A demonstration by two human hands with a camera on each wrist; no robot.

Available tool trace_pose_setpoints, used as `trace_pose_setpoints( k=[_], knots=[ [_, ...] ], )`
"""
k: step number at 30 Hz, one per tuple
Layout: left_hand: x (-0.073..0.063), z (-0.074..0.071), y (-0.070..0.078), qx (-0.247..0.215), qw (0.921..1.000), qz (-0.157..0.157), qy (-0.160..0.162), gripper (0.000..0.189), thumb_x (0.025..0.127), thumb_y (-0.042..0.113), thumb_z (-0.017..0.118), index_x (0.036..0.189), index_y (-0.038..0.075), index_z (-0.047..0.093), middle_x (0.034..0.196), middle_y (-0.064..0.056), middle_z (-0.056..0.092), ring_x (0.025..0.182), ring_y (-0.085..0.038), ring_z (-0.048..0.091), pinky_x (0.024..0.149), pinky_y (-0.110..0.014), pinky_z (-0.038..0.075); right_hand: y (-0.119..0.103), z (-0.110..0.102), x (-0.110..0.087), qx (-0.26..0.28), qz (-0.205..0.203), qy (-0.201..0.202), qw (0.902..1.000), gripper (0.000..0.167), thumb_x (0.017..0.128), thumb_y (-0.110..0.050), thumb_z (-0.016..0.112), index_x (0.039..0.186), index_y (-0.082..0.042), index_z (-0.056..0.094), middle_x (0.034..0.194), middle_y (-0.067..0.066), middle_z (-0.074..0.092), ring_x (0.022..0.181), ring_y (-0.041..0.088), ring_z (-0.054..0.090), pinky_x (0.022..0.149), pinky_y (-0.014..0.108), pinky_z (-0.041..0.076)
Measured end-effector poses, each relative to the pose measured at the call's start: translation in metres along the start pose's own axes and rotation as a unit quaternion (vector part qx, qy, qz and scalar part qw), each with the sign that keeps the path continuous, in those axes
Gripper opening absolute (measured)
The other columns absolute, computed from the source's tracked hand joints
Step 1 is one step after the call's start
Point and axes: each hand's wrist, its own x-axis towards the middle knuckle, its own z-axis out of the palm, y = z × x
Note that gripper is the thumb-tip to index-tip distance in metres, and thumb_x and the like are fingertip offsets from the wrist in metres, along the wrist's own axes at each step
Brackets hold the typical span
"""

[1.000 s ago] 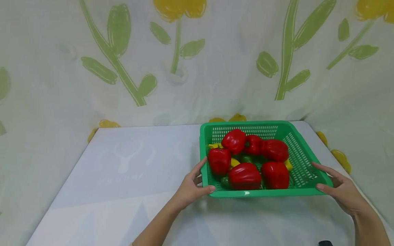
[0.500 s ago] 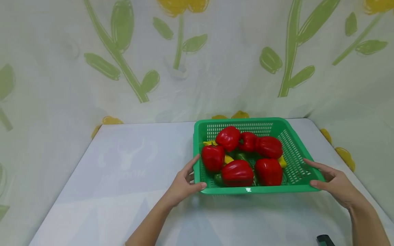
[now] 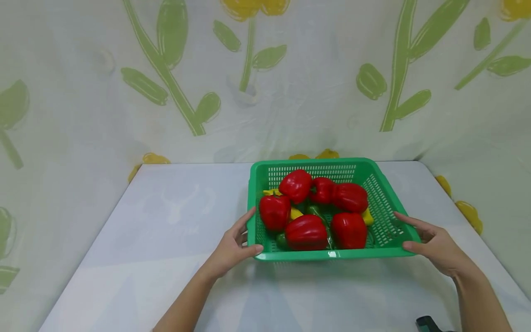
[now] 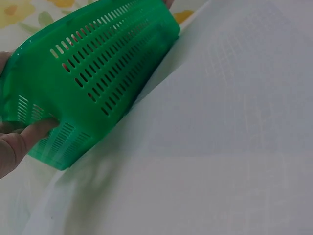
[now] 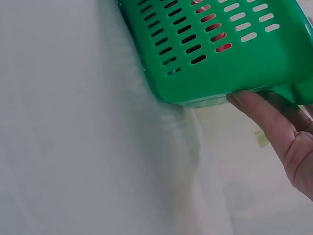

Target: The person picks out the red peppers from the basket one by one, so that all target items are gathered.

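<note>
A green slotted plastic basket (image 3: 327, 255) sits between my two hands in the head view, over the right half of the table. My left hand (image 3: 232, 249) grips its left side near the front corner, thumb on the rim. At the front right corner my right hand (image 3: 435, 244) holds the rim the same way. Inside lie several red bell peppers (image 3: 307, 233), with yellow pieces (image 3: 296, 213) and green vegetables (image 3: 317, 213) partly hidden beneath them. Both wrist views show fingers (image 4: 36, 132) under the rim against the basket's outer wall (image 5: 210, 68).
The white-covered table (image 3: 166, 221) extends to the left and front. A flower-patterned cloth wall (image 3: 311, 106) rises behind it and along both sides. A dark object (image 3: 427, 323) lies at the front right, near the right forearm.
Both hands and the basket have shifted left across the table. The peppers keep their places inside. The head view has also shifted slightly.
</note>
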Motion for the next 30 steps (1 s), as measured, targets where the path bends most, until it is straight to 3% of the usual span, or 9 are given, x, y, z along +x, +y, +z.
trace_pose_setpoints(
  k=[7, 13, 16, 20, 25, 30],
  knots=[
    [0.002, -0.007, 0.002, 0.028, 0.9996, 0.004, -0.006, 0.085, 0.083, 0.012, 0.070, 0.152, 0.020, 0.020, 0.150, -0.013, 0.030, 0.131, -0.040, 0.039, 0.089, -0.039, 0.052, 0.001, 0.004, -0.002, 0.009, 0.001, 0.000, 1.0000, 0.058, 0.090, -0.003, 0.061, 0.141, -0.024, 0.045, 0.112, -0.025, 0.055, 0.094, 0.000, 0.060, 0.074, 0.020, 0.054],
    [0.001, -0.009, 0.008, 0.078, 0.9970, 0.003, -0.008, 0.085, 0.082, 0.015, 0.073, 0.151, 0.018, 0.023, 0.147, -0.015, 0.038, 0.127, -0.036, 0.046, 0.087, -0.035, 0.053, 0.010, 0.006, -0.004, 0.062, -0.027, -0.005, 0.9977, 0.056, 0.090, -0.002, 0.059, 0.141, -0.020, 0.046, 0.122, -0.029, 0.049, 0.104, -0.006, 0.055, 0.079, 0.015, 0.050],
    [0.002, -0.010, 0.012, 0.098, 0.9952, -0.003, 0.001, 0.085, 0.081, 0.016, 0.074, 0.150, 0.016, 0.025, 0.148, -0.014, 0.037, 0.128, -0.035, 0.045, 0.088, -0.036, 0.052, 0.012, 0.005, -0.004, 0.054, -0.038, -0.009, 0.9978, 0.056, 0.091, -0.003, 0.059, 0.142, -0.022, 0.045, 0.126, -0.028, 0.046, 0.107, -0.008, 0.051, 0.080, 0.014, 0.048],
    [0.003, -0.012, 0.020, 0.112, 0.9918, -0.017, 0.060, 0.079, 0.081, 0.017, 0.075, 0.148, 0.017, 0.033, 0.150, -0.007, 0.036, 0.132, -0.031, 0.042, 0.089, -0.040, 0.052, 0.010, 0.004, -0.004, 0.010, -0.044, -0.014, 0.9989, 0.058, 0.091, -0.003, 0.058, 0.144, -0.020, 0.041, 0.132, -0.027, 0.040, 0.111, -0.012, 0.043, 0.082, 0.011, 0.045],
    [0.006, -0.013, 0.035, 0.139, 0.9786, -0.019, 0.150, 0.073, 0.079, 0.025, 0.077, 0.143, 0.021, 0.042, 0.145, -0.004, 0.044, 0.127, -0.030, 0.049, 0.088, -0.043, 0.052, 0.001, 0.000, -0.001, -0.032, -0.048, -0.030, 0.9979, 0.061, 0.090, -0.002, 0.058, 0.145, -0.014, 0.035, 0.132, -0.021, 0.036, 0.110, -0.005, 0.043, 0.082, 0.015, 0.047],
    [0.008, -0.008, 0.050, 0.179, 0.9669, 0.009, 0.182, 0.071, 0.078, 0.030, 0.077, 0.141, 0.022, 0.045, 0.142, -0.002, 0.048, 0.129, -0.029, 0.046, 0.092, -0.044, 0.050, -0.008, -0.004, 0.004, -0.054, -0.060, -0.047, 0.9957, 0.067, 0.087, -0.002, 0.060, 0.147, -0.013, 0.030, 0.133, -0.021, 0.034, 0.111, -0.004, 0.041, 0.082, 0.016, 0.047]
  ],
)
